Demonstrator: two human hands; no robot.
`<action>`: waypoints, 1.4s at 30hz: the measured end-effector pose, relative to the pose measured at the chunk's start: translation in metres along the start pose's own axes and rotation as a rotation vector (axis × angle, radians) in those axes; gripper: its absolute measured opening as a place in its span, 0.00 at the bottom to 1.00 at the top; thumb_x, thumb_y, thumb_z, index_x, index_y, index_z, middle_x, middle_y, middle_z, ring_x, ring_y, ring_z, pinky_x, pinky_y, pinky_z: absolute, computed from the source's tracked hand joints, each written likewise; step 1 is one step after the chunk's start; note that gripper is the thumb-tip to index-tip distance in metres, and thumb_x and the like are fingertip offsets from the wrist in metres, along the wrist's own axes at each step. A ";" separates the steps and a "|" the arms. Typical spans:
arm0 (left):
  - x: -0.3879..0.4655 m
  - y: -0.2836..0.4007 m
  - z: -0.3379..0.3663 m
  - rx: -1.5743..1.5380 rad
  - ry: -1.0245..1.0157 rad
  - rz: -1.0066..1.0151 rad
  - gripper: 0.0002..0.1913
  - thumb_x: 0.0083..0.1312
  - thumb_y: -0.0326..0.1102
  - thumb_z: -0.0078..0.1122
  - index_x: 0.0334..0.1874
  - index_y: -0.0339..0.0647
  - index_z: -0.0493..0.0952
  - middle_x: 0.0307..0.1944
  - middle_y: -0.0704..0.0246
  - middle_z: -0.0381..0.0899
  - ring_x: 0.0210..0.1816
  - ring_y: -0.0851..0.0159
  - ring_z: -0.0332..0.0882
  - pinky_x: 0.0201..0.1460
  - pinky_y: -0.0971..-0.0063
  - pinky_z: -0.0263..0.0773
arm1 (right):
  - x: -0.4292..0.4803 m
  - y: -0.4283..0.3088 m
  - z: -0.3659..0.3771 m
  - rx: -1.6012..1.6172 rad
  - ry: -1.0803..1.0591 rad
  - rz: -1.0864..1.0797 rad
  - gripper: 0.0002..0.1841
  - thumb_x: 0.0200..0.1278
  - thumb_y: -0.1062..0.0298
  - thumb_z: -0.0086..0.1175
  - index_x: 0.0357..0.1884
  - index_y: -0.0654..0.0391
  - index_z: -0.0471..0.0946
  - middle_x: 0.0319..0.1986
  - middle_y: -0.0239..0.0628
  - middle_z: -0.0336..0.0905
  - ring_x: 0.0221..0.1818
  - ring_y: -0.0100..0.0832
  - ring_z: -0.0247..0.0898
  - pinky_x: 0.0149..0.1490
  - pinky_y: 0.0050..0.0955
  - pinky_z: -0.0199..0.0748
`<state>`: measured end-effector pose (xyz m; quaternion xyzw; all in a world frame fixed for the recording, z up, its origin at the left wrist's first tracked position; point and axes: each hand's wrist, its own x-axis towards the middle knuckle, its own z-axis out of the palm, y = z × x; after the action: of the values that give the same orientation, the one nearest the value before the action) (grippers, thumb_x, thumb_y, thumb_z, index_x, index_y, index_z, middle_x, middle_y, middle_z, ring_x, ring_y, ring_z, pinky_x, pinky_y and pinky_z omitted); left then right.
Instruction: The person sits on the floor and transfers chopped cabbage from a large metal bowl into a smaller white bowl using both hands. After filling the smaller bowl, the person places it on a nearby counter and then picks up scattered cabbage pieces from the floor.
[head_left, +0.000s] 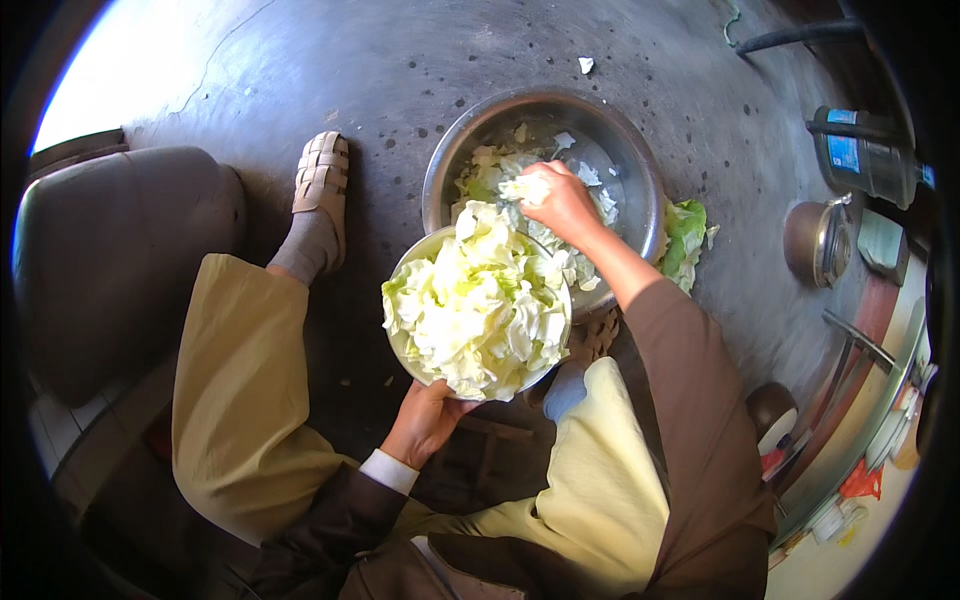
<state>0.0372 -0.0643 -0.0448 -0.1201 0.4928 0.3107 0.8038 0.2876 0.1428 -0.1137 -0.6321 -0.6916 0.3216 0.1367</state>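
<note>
My left hand grips the near rim of a round bowl, tilted between my knees and heaped with torn pale-green cabbage leaves. Beyond it, a wide metal basin stands on the floor, holding water and loose leaf pieces. Over that basin, my right hand is closed around a small bunch of leaf pieces. The bowl's far side overlaps the basin's near rim in view. A larger green outer leaf lies on the floor against the basin's right side.
A metal kettle and a large plastic water bottle stand at the right. A low table or shelf with dishes runs along the right edge. A rounded dark object stands at left. One white scrap lies on the wet-spotted floor.
</note>
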 end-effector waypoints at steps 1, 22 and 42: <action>0.003 0.000 0.001 -0.002 0.005 0.013 0.22 0.69 0.20 0.38 0.65 0.39 0.62 0.59 0.59 0.71 0.56 0.56 0.76 0.53 0.59 0.78 | -0.008 -0.004 -0.006 0.069 0.073 -0.018 0.23 0.44 0.67 0.69 0.47 0.52 0.77 0.41 0.39 0.75 0.42 0.40 0.77 0.47 0.32 0.75; 0.042 0.010 0.019 0.028 -0.070 0.108 0.22 0.69 0.20 0.38 0.66 0.34 0.59 0.60 0.56 0.70 0.55 0.54 0.76 0.54 0.58 0.78 | -0.064 0.023 -0.012 0.243 0.260 0.240 0.20 0.48 0.67 0.67 0.45 0.57 0.79 0.38 0.39 0.82 0.40 0.26 0.78 0.47 0.25 0.74; 0.033 0.003 0.051 0.146 -0.039 0.094 0.22 0.68 0.22 0.44 0.65 0.39 0.61 0.56 0.59 0.73 0.51 0.58 0.79 0.50 0.62 0.80 | -0.142 -0.117 -0.040 -0.260 0.187 -0.492 0.28 0.46 0.57 0.66 0.53 0.46 0.75 0.60 0.42 0.63 0.65 0.50 0.52 0.66 0.59 0.47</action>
<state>0.0824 -0.0242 -0.0479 -0.0319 0.5034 0.3137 0.8045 0.2425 0.0173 0.0201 -0.4846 -0.8438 0.1277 0.1917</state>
